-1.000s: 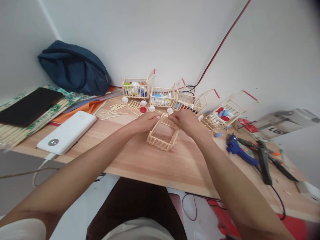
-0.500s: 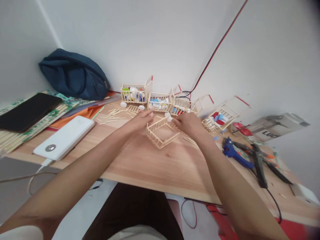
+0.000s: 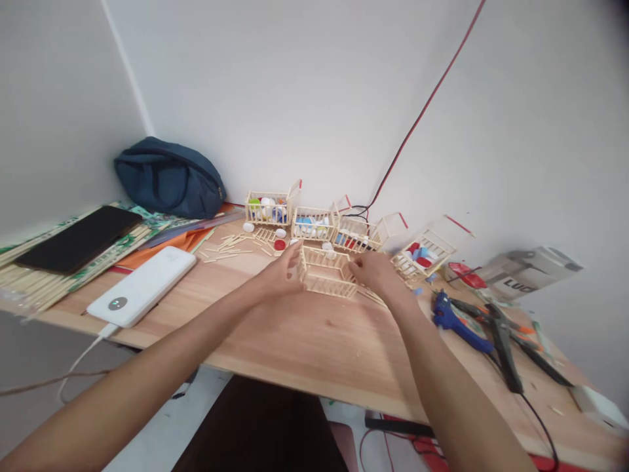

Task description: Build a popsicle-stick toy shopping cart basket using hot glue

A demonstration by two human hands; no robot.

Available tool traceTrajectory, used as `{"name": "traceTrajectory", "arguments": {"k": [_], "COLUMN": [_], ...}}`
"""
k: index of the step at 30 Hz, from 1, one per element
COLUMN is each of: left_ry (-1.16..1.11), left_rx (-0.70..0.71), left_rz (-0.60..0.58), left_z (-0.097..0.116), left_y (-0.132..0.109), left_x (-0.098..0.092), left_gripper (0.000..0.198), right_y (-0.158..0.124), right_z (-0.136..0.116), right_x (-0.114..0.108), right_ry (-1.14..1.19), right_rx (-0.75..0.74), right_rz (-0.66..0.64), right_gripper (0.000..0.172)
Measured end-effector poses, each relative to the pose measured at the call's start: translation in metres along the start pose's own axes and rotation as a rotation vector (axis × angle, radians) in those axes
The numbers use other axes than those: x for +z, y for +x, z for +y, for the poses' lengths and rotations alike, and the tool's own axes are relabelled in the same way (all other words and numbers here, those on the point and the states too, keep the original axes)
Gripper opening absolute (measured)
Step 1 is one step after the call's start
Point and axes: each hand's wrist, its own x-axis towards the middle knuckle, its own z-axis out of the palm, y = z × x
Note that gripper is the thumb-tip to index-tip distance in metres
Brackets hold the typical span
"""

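A small basket of thin wooden sticks (image 3: 327, 282), its top uncovered and its inside bare, sits on the wooden table between my hands. My right hand (image 3: 376, 272) pinches its right end with curled fingers. At the left end is my left hand (image 3: 280, 272), thumb and fingers apart around the corner; whether they touch the sticks I cannot tell. Just behind stand little stick carts: a left cart (image 3: 268, 206), a middle cart (image 3: 314, 226), another cart (image 3: 356, 236) and a tilted right cart (image 3: 425, 252), holding coloured bottle caps.
Loose sticks (image 3: 228, 249) and a red cap (image 3: 280, 244) lie behind my left hand. A white power bank (image 3: 142, 285), a black phone (image 3: 78, 239) and a blue bag (image 3: 170, 177) are at left. On the right lie a blue glue gun (image 3: 459, 324) and pliers (image 3: 504, 347).
The basket has turned so its long side faces me. My left hand has come to its left end, while my right hand stays on the right. The view has shifted upward.
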Motion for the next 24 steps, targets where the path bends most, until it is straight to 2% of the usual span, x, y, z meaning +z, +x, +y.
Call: {"name": "traceTrajectory", "arguments": {"k": [2,6,11,14,18,22,24], "left_ry": [0.035,0.077,0.094,0.121,0.088,0.113,0.139], "left_rx": [0.055,0.094,0.094,0.114,0.121,0.116,0.123], "left_rz": [0.011,0.026,-0.096,-0.128,-0.169,-0.21,-0.249], "left_z": [-0.001,-0.003,-0.003,0.001,0.008,0.011,0.01], "left_y": [0.002,0.014,0.03,0.034,0.035,0.034,0.035], "left_x": [0.005,0.005,-0.009,-0.013,-0.015,-0.02,-0.023], "left_gripper": [0.121,0.113,0.105,0.101,0.101,0.102,0.101], "right_y": [-0.002,-0.012,-0.024,-0.023,-0.016,-0.015,-0.016], "right_z": [0.001,0.005,0.015,0.021,0.023,0.023,0.024], "right_x": [0.001,0.004,0.005,0.005,0.008,0.011,0.013], "right_ry": [0.042,0.17,0.285,0.326,0.385,0.398,0.402], "right_rx": [0.009,0.04,0.004,-0.081,-0.197,-0.203,-0.185], "right_rz": [-0.014,-0.048,0.007,0.062,0.072,0.074,0.07], "right_gripper": [0.032,0.03,0.04,0.036,0.04,0.028,0.027]}}
